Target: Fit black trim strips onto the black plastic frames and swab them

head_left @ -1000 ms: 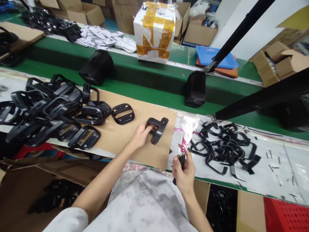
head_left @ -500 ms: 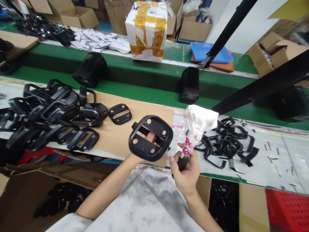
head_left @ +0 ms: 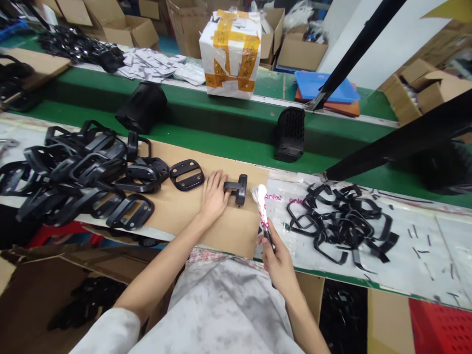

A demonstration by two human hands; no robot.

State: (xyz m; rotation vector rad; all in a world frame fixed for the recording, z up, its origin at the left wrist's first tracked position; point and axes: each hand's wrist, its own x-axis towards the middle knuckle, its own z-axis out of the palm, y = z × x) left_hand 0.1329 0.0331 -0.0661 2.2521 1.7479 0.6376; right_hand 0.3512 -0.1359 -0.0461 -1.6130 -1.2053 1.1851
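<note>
My left hand [head_left: 215, 197] lies low over the cardboard sheet [head_left: 217, 238], its fingers round one end of a black plastic bracket [head_left: 241, 190]. The bracket is turned edge-on and looks T-shaped; the hand hides the rest. My right hand [head_left: 277, 255] is closed on the dark handle of a hammer [head_left: 263, 206]. White plastic film with pink print wraps the hammer's head and upper handle. The head is just right of the bracket, apart from it in this view. Left of my left hand, a flat black bracket [head_left: 186, 174] lies by itself.
Many black brackets [head_left: 88, 167] are heaped at the left. Thin black strips and loops [head_left: 342, 221] lie tangled at the right. Behind, on the green surface, stand black bins [head_left: 290, 133] and a taped white box [head_left: 230, 54]. A dark post [head_left: 398, 135] slants in from the right.
My left hand has lowered the bracket to the cardboard and turned it from face-on to edge-on. The hammer in my right hand has moved left and down, towards the bracket.
</note>
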